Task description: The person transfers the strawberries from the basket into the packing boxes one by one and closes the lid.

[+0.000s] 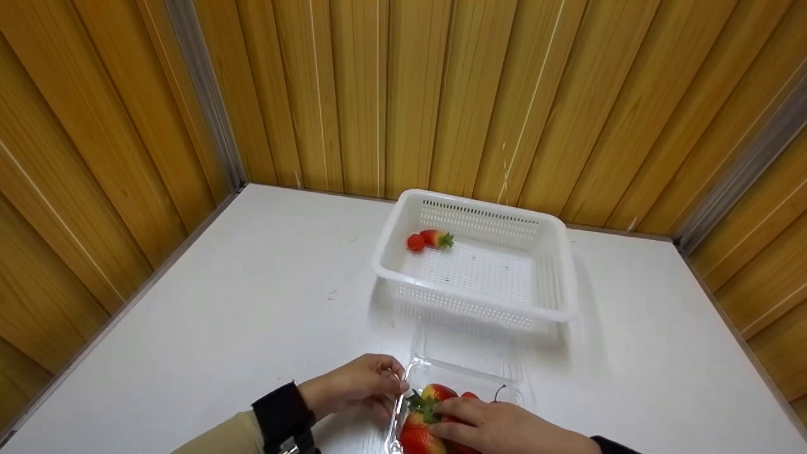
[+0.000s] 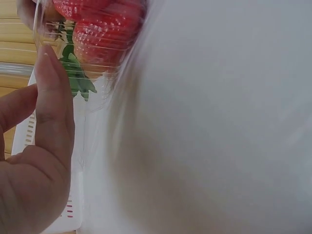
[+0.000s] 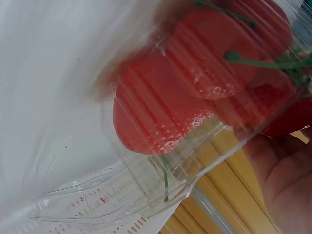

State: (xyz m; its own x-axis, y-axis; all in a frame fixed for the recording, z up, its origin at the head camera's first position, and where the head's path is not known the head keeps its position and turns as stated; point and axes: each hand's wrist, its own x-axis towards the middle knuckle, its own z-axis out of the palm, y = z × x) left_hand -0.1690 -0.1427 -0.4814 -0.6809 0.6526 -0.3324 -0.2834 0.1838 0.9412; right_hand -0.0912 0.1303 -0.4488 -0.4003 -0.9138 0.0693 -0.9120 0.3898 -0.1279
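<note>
At the front edge of the head view, a clear plastic box [image 1: 463, 369] holds several strawberries [image 1: 422, 438] and red cherries [image 3: 209, 53] with green stems. My left hand [image 1: 356, 388] grips the box's left rim between thumb and fingers; the thumb [image 2: 51, 92] lies against the clear wall in the left wrist view. Over the fruit, my right hand [image 1: 495, 425] rests with fairly straight fingers on a leafy strawberry. Its thumb is hidden in the head view. Through the box wall, the right wrist view shows cherries and part of the right hand [image 3: 287, 180].
Behind the box stands a white perforated basket [image 1: 473, 309]. Inside, a strawberry [image 1: 435, 238] and a small round red fruit [image 1: 415, 243] lie at its left end. The white table [image 1: 271, 284] meets wood-patterned walls [image 1: 416, 94] at the back and sides.
</note>
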